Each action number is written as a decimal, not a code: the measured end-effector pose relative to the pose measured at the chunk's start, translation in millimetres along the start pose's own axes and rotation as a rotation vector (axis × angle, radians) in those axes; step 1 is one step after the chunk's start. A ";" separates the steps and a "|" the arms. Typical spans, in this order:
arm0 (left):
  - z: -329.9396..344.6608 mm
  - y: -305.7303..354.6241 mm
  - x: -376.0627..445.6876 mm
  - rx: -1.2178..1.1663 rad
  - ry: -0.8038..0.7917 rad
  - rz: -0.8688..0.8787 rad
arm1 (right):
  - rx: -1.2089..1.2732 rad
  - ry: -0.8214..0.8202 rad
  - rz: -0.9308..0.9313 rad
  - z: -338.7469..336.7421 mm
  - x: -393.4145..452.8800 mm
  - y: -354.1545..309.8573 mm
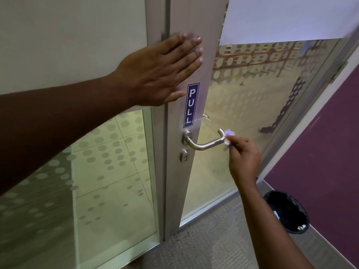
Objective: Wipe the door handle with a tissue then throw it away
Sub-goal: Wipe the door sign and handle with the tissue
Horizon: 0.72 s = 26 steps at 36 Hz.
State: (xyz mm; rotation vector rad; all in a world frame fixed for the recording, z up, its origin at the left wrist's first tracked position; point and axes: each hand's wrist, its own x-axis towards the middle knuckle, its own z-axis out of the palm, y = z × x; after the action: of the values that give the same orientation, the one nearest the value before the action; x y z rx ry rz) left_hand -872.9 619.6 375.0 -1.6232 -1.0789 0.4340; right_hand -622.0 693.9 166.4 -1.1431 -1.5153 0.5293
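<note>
Tissue point(227, 137) pinched in right hand point(243, 161), against handle point(206, 143) end

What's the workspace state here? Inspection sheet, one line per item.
Surface: grey door stile, PULL sign above the handle.
Job's things: steel door handle; crumpled tissue at its outer end; black-lined bin on the floor, right.
Clutter: scraps inside the bin.
Grippers: left hand flat on the stile; right hand pinching the tissue.
Cables: nothing seen.
Surroundings: dotted frosted glass, grey carpet, purple wall.
</note>
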 end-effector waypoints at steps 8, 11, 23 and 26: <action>2.1 0.9 -1.4 0.005 0.016 0.003 | -0.463 -0.290 -0.377 14.8 9.7 -3.0; 3.5 1.2 -1.1 -0.001 0.024 0.006 | -0.478 -0.307 -0.441 20.7 6.2 -7.3; 2.2 1.7 -1.3 0.011 0.017 0.005 | -0.813 -0.487 -0.492 56.3 -3.7 -44.4; 1.7 1.3 -1.5 0.012 0.003 0.008 | -0.839 -0.502 -0.533 57.6 -6.4 -42.8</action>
State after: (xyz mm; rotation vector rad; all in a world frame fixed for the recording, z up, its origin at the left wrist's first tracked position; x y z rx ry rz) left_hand -874.3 619.3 372.8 -1.6179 -1.0658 0.4425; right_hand -691.7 684.1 181.7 -1.1719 -2.5058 -0.2537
